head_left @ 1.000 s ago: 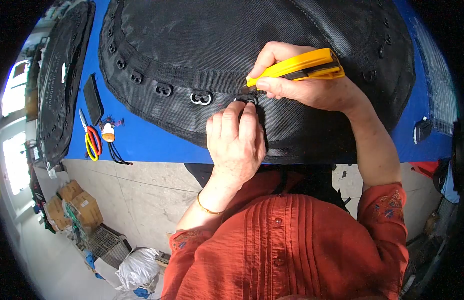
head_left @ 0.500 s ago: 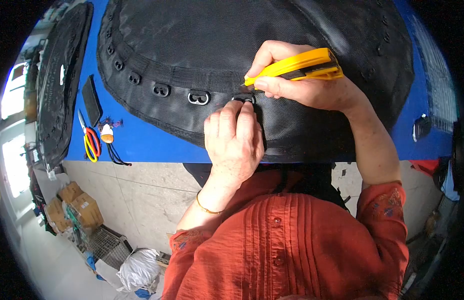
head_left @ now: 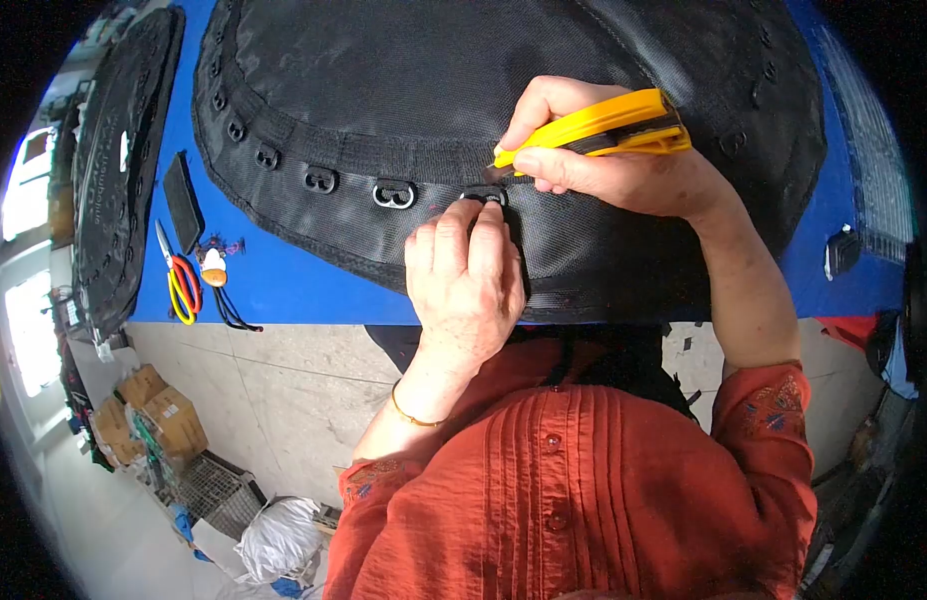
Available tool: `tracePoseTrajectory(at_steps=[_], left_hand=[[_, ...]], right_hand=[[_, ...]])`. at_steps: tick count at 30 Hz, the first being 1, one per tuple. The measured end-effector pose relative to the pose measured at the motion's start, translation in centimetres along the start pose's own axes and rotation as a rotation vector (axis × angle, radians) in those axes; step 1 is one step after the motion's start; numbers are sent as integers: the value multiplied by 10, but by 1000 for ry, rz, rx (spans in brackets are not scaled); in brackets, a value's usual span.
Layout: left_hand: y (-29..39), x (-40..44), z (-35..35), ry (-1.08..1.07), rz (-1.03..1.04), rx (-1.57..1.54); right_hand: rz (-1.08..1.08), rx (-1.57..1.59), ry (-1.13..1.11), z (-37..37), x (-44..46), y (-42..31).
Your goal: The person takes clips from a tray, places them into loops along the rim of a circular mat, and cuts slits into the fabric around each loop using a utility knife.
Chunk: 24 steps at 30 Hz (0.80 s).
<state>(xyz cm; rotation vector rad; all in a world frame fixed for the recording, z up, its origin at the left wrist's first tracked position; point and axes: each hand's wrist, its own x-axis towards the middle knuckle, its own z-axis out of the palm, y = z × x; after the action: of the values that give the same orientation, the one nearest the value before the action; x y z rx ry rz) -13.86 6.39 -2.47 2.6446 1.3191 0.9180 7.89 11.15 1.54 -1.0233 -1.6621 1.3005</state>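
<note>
My right hand [head_left: 623, 170] grips a yellow utility knife [head_left: 608, 122] with a black inset. Its tip points down and left at the edge of a webbing tab on a large black mesh sheet [head_left: 383, 75]. Just below the tip, my left hand [head_left: 463, 270] has its curled fingers pressed on a metal ring [head_left: 485, 194] held by that tab. My left fingertips partly cover the ring. More rings in webbing tabs follow the sheet's curved border, among them a silver ring [head_left: 393, 194] just to the left.
On the blue tabletop [head_left: 313, 285] at left lie scissors [head_left: 183, 285] with red and yellow handles, a dark flat phone-like slab [head_left: 183, 203] and a small corded trinket [head_left: 214, 268]. A folded black piece [head_left: 128, 180] lies farther left. Cardboard boxes [head_left: 153, 415] stand on the floor.
The knife and my right hand have shifted slightly right and up. My left hand and the black sheet have moved a little left, with the fingers still on the ring.
</note>
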Motion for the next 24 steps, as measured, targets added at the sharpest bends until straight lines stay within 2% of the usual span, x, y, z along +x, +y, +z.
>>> tracePoseTrajectory(at_steps=[24], left_hand=[[-2, -1, 3, 25, 18, 6]], right_hand=[[-62, -38, 5, -2, -3, 2]])
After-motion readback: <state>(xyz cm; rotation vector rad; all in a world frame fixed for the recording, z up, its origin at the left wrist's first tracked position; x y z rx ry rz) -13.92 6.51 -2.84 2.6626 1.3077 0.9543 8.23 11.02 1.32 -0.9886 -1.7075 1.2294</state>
